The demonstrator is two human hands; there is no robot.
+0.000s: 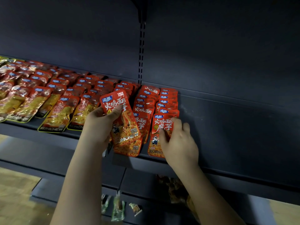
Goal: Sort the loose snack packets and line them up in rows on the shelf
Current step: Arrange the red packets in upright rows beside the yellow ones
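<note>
Red-orange snack packets [123,120], blue logos; dark grey shelf [235,127]

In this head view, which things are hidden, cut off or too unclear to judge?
- Lower part of the front packet in the rightmost row: hidden by the right hand.
- Packets behind the one held by the left hand: count hidden.
- Far-left rows: cut off, blurred.
- Lower-shelf packets: too dark and blurred.
</note>
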